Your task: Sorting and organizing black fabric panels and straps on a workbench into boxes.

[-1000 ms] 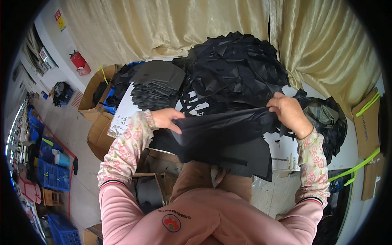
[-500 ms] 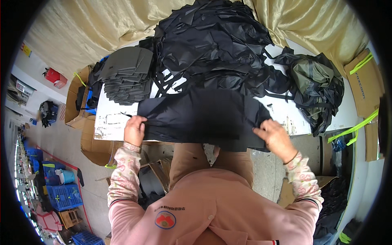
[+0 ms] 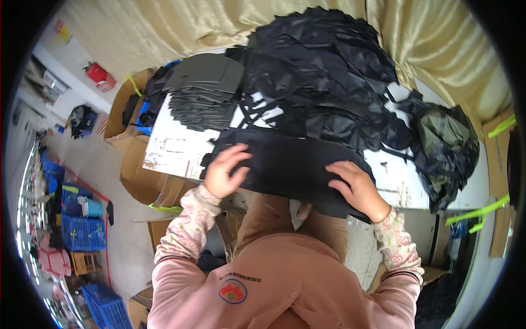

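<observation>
A wide black fabric piece (image 3: pixel 290 167) lies along the front edge of the white table (image 3: pixel 170 148), its lower side hanging a little over the edge. At its left end, my left hand (image 3: pixel 224 169) rests on the cloth with the fingers apart. My right hand (image 3: pixel 357 187) is on the right part of the cloth, fingers stretched out and thumb apart. Neither hand grips anything. Just beyond the cloth rises a large heap of black fabric pieces (image 3: pixel 323 71). A stack of dark grey flat panels (image 3: pixel 205 90) stands at the far left of the table.
An olive and black bundle (image 3: pixel 444 137) sits at the table's right end. Cardboard boxes (image 3: pixel 137 170) stand on the floor at the left; another cardboard piece (image 3: pixel 497 164) is at the right. Gold curtains (image 3: pixel 181 27) hang behind. Blue crates (image 3: pixel 85 233) stand farther left.
Both hands have let go of the cloth's side edges and moved inward onto it. The cloth now lies flatter. My view has shifted, so the table sits farther right.
</observation>
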The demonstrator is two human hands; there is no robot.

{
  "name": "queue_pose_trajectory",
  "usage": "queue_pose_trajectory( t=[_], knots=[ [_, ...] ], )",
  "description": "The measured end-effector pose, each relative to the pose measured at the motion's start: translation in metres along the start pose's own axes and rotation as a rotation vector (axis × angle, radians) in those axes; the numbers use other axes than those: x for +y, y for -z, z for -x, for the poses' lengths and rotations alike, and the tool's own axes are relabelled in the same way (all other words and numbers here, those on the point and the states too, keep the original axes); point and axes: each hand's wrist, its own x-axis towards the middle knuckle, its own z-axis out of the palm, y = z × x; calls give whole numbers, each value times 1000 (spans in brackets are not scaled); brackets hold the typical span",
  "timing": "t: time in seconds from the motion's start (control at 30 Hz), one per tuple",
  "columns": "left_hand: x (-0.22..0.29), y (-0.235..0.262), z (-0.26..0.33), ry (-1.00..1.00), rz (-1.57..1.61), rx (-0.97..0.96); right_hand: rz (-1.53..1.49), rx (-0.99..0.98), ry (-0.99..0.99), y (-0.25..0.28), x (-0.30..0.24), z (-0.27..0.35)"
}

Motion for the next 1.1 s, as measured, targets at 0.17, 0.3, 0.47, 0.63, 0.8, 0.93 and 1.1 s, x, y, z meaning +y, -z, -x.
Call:
queue_pose_trajectory(
  t=[0.17,0.3,0.47,0.63,0.8,0.93,1.1],
  knots=[
    [47,-17,-26,-284,-61,-287,-536,-63,75,-71,-21,-98],
    [44,-16,-25,-495,88,-397,-690,-93,-68,-92,-40,-113],
    [-48,73,-69,-7,-214,242,-830,-136,-193,-81,-24,-94],
    [-144,145,-120,443,-972,-3,-873,-283,-257,-86,-36,-87],
    [-151,165,-155,594,-853,-291,-782,-231,-267,-85,-32,-78],
    [-160,165,-151,421,-861,-246,-759,-232,-250,-86,-29,-77],
    [-167,165,-145,334,-816,-223,-822,-231,-230,-103,-25,-74]
  ],
)
